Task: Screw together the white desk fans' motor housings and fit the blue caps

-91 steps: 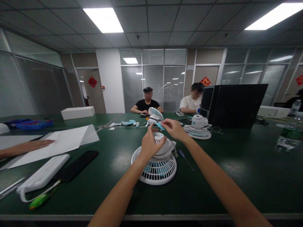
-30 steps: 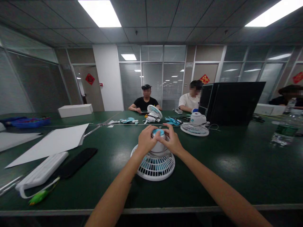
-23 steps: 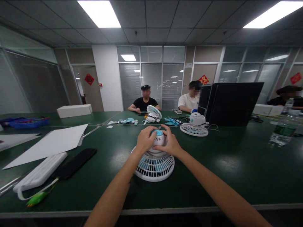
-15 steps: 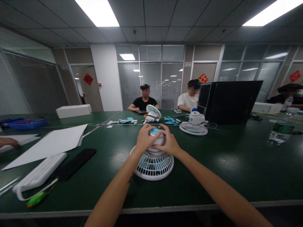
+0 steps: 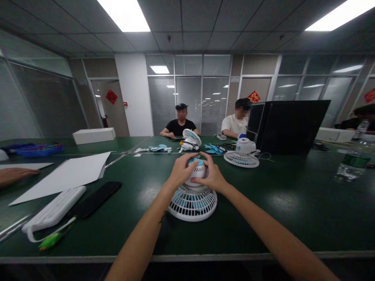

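A small white fan (image 5: 191, 208) lies grille-down on the green table in front of me, blue blades showing through its slots. Its rounded white motor housing, topped by a light-blue part, points upward. My left hand (image 5: 182, 170) is curled round the left side of that housing. From the right, my right hand (image 5: 213, 174) wraps the same housing, thumb across its near side. The fingertips of both hands come close together behind the blue top. What the far fingers touch is hidden.
Another white fan (image 5: 241, 156) lies right of centre, near a black computer case (image 5: 293, 127). A water bottle (image 5: 353, 162) stands at right. White paper (image 5: 67, 175), a power strip (image 5: 55, 207) and a black phone (image 5: 98, 199) lie left. Two people sit opposite; another person's hand (image 5: 17, 176) is far left.
The view has shifted slightly, so most things sit a little further right. Both hands keep their hold on the fan's housing. The other person's hand at far left shows further into view.
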Motion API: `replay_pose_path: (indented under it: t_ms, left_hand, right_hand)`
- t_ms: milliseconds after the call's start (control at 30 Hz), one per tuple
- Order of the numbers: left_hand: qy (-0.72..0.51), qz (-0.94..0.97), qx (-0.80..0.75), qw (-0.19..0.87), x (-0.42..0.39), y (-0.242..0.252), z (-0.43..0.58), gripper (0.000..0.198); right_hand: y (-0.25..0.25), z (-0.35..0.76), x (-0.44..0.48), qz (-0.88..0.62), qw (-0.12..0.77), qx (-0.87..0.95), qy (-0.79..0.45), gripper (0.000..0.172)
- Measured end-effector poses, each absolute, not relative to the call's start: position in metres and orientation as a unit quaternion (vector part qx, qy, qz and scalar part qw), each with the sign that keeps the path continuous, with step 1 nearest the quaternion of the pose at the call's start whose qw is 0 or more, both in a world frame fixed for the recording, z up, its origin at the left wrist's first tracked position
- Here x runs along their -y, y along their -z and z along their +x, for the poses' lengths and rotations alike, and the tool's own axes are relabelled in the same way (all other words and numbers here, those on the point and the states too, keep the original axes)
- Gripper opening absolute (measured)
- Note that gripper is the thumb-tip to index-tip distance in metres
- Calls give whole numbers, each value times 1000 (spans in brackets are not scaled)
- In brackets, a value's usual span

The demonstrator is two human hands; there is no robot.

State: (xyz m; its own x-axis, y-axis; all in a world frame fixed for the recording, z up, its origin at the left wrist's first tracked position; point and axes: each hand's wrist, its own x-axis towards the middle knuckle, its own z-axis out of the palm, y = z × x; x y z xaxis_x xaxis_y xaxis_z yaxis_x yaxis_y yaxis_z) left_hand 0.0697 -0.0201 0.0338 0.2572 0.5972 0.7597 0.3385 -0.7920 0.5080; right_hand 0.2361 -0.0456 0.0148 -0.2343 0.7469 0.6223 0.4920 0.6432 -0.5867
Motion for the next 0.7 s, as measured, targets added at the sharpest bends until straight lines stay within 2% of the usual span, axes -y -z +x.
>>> replay_pose_path:
  t_ms: [100,333,533,700]
  left_hand:
    - [-555,748,-347,106,24,-32,79,18]
    - [-571,720,-371,131,28,-35,86,15]
    - [-545,741,-312,237,18,-32,79,26]
    - [-546,759,-306,181,15,-32,76,30]
  right_hand:
    - [-14,236,45,-400,471,775,-133,107]
    - [-18,234,49,-400,468,777,-127,109]
    - [-19,236,46,-378,466,785,-158,110]
    - [-18,237,45,-371,465,789,-153,107]
